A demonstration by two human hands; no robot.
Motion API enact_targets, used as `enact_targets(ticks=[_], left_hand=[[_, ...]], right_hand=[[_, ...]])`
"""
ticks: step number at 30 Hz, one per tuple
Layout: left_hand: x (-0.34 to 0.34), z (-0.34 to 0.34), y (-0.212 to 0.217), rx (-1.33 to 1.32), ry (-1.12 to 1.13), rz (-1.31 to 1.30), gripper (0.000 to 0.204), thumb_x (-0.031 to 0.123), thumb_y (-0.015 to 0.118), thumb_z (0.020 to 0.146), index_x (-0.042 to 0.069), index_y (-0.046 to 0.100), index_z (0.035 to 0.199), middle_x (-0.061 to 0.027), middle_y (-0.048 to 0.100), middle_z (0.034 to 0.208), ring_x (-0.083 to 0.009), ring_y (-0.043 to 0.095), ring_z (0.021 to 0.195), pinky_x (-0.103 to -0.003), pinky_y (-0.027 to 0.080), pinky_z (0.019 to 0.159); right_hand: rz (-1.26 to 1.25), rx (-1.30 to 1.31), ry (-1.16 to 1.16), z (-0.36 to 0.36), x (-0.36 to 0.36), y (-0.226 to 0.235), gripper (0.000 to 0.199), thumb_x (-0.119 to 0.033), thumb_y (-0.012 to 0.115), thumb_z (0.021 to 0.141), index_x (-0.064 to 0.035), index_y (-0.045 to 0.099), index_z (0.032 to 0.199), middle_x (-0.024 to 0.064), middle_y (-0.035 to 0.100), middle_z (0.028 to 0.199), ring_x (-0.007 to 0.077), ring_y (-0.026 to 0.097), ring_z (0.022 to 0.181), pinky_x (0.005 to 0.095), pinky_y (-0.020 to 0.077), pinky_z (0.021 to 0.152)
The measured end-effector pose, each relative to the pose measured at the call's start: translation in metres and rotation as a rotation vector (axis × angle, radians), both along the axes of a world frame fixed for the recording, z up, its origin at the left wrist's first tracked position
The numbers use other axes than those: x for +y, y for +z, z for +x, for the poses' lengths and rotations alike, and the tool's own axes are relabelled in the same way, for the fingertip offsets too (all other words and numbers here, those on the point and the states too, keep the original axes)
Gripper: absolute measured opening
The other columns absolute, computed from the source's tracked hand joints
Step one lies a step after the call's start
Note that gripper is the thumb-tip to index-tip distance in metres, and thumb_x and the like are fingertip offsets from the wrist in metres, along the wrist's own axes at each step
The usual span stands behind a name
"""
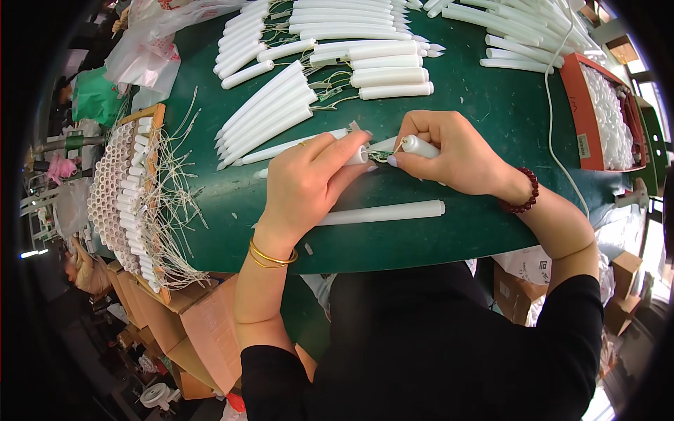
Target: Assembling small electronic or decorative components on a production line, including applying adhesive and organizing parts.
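My left hand (303,179) is closed around a white plastic candle tube (357,156), whose open end faces right. Thin wires (381,156) run from that end toward my right hand (456,154). The right fingers are curled on a short white cylinder (421,146), with thumb and fingertip close to the wires. Whether the fingertips pinch a wire is hard to make out. Just below both hands lies a loose white candle tube (397,212), its left part behind my left wrist. Beyond the left hand rest several white electric candles (263,126) with pointed tips.
Rows of wired white candles (344,21) cover the far side of the green table (484,231). At left stands a wooden-edged tray (160,168) of small white cylinders with trailing wires. A red box (576,112) of white pieces sits at right, beside a white cord (550,119).
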State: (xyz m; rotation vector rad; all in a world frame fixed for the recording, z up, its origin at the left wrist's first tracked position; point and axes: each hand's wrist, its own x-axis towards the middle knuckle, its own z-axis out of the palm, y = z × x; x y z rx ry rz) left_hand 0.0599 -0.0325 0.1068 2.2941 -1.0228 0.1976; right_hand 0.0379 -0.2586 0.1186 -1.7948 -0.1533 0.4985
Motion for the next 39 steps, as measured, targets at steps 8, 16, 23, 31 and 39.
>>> enact_targets(ticks=[8,16,23,31,39], left_hand=[[-0.004,0.003,0.000,-0.115,-0.024,-0.042,0.036,0.013,0.076,0.072,0.009,0.066,0.106,-0.0047,0.050,0.066,-0.0199,0.048,0.057,-0.030,0.038,0.051],[-0.004,0.001,-0.002,-0.120,-0.011,-0.043,0.037,0.010,0.075,0.072,0.007,0.065,0.108,-0.0050,0.050,0.067,-0.0211,0.048,0.058,-0.031,0.038,0.051],[-0.012,-0.006,-0.005,-0.222,-0.031,-0.124,0.035,0.023,0.077,0.059,0.008,0.057,0.083,-0.0043,0.048,0.067,-0.0237,0.045,0.058,-0.031,0.036,0.049],[-0.003,-0.004,-0.002,-0.301,0.126,-0.114,0.027,0.026,0.067,0.072,0.008,0.048,0.065,-0.0049,0.042,0.057,-0.0234,0.041,0.050,-0.032,0.031,0.044],[-0.004,-0.004,0.001,-0.090,0.134,-0.193,0.017,0.020,0.064,0.074,0.006,0.058,0.083,-0.0056,0.052,0.072,-0.0240,0.051,0.061,-0.031,0.040,0.052]], right_hand=[[0.112,0.115,-0.003,0.000,-0.001,0.006,0.016,-0.015,0.064,0.087,-0.0014,0.056,0.086,0.0000,0.057,0.067,0.0023,0.046,0.053,0.0187,0.0329,0.045],[0.134,0.145,-0.027,-0.003,0.001,0.010,0.018,-0.016,0.065,0.088,-0.0015,0.055,0.087,-0.0004,0.055,0.067,0.0026,0.045,0.052,0.0191,0.0322,0.045],[0.128,-0.298,0.165,-0.012,0.011,-0.007,0.036,-0.029,0.070,0.086,0.0012,0.057,0.100,0.0043,0.058,0.084,0.0080,0.051,0.074,0.0239,0.0416,0.063],[0.206,-0.185,0.264,-0.011,0.008,0.002,0.046,-0.021,0.061,0.090,0.0004,0.040,0.125,0.0058,0.054,0.085,0.0114,0.048,0.077,0.0292,0.0401,0.069],[-0.059,-0.622,0.192,-0.015,0.007,-0.008,0.043,0.005,0.061,0.082,0.0014,0.045,0.122,0.0160,0.061,0.112,0.0296,0.066,0.083,0.0335,0.0528,0.071]])
